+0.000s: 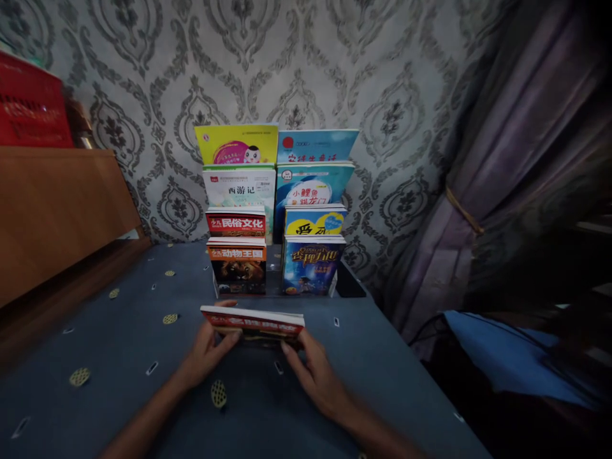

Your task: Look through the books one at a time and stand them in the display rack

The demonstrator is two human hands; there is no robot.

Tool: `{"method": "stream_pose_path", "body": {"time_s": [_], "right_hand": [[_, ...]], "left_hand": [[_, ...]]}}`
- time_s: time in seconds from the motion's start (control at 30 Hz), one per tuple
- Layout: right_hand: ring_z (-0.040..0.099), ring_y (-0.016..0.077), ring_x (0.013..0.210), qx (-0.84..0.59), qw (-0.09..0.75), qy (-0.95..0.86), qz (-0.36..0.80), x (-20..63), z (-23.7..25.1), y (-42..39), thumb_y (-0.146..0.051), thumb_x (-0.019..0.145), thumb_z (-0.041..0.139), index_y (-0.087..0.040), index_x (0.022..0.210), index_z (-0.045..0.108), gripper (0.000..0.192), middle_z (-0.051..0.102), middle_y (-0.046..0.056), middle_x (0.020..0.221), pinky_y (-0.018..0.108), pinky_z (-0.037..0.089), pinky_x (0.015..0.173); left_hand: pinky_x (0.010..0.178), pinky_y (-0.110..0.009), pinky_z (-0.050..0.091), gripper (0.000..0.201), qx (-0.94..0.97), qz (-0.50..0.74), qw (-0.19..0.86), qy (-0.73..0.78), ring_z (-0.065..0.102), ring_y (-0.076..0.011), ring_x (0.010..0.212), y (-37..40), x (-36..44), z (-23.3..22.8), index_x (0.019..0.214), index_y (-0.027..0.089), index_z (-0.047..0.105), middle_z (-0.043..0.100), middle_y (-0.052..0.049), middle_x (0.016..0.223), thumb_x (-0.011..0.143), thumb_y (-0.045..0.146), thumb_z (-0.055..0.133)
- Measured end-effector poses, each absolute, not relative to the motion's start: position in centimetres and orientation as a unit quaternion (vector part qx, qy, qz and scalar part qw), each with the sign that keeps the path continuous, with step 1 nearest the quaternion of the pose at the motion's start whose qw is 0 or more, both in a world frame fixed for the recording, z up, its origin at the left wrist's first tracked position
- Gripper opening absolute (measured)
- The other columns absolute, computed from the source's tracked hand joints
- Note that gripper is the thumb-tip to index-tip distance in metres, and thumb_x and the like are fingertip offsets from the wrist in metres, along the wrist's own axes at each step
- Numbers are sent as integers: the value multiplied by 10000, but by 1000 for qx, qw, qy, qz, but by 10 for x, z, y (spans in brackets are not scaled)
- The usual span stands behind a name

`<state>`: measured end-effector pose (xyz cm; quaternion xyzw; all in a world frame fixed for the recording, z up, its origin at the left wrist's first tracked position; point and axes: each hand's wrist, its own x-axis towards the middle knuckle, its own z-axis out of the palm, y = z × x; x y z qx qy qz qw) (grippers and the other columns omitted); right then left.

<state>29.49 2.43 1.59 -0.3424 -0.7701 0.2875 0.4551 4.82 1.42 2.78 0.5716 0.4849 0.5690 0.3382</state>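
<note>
Between my two hands I hold a red-covered book (pixel 258 324), tilted so its white top edge and the upper cover face me. My left hand (pixel 213 347) grips its left end, thumb on the front and fingers behind. At the right end my right hand (pixel 310 370) does the same, its fingers mostly hidden behind the book. Just beyond stands a clear tiered rack (pixel 275 280) with books in two columns. An orange-and-black book (pixel 238 268) fronts the left column, and a blue book (pixel 310 271) fronts the right.
Behind these rise a yellow book (pixel 234 143) and a light blue book (pixel 329 143) near the patterned wall. A flat black object (pixel 349 282) lies right of the rack. A wooden cabinet (pixel 57 217) borders the left; a tied curtain (pixel 459 210) hangs right, beyond the dark blue tablecloth (pixel 157 344).
</note>
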Motion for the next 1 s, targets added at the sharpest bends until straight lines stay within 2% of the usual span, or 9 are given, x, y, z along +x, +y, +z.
{"method": "stream_pose_path", "body": {"time_s": [0.1,0.2,0.3,0.43,0.6,0.77,0.87,0.93,1.0], "right_hand": [[679,184,875,-352,471,-760,277,295,14,27,-352,1025,469,-224,1291,573,313,717,70,1101,294,572,812],[690,187,897,-353,489,-750,273,296,11,29,-337,1027,461,-210,1264,593,300,717,80,1109,290,580,801],[698,194,938,-345,493,-751,271,296,10,30,-317,1026,463,-208,1223,615,272,721,81,1086,286,585,803],[696,192,953,-335,489,-757,276,295,11,27,-309,1037,442,-218,1217,607,261,713,84,1081,293,581,832],[678,189,840,-345,480,-765,255,295,7,24,-329,1041,432,-233,1159,616,239,691,61,946,289,573,786],[636,191,736,-352,490,-760,241,295,-1,27,-331,1038,434,-248,1034,618,202,638,33,824,306,563,742],[634,198,747,-361,479,-762,244,295,0,26,-348,1041,426,-251,1020,630,227,646,44,832,319,557,749],[640,206,762,-367,473,-761,250,296,1,26,-365,1038,430,-250,1044,642,241,663,53,853,334,557,765],[647,215,772,-373,471,-759,252,296,2,25,-371,1034,440,-249,1082,648,245,676,59,870,350,559,777]], "left_hand": [[981,-394,498,311,626,507,296,514,655,-300,1009,16,35,28,958,236,763,738,-78,937,722,429,825],[892,-372,520,272,657,475,276,516,653,-275,884,19,26,23,948,231,766,724,-67,837,767,435,778],[852,-351,521,282,681,461,257,509,650,-263,858,20,24,21,976,229,763,733,-69,845,811,454,721],[822,-328,518,263,690,458,256,499,654,-253,836,18,26,28,939,245,771,757,-68,897,796,461,722],[810,-329,515,215,648,479,302,510,637,-248,785,15,28,32,845,254,764,745,-47,827,709,419,790],[867,-356,516,183,646,470,314,513,639,-262,830,15,25,29,819,258,726,732,-42,815,714,397,782],[962,-369,491,154,636,472,331,513,640,-299,958,15,24,29,801,260,718,697,-52,761,709,356,795],[1023,-368,460,174,627,475,347,511,622,-316,1066,15,25,32,837,254,731,708,-69,836,691,310,809],[1057,-369,437,255,620,482,358,505,597,-327,1140,15,27,36,910,243,748,721,-89,1003,665,263,817]]}}
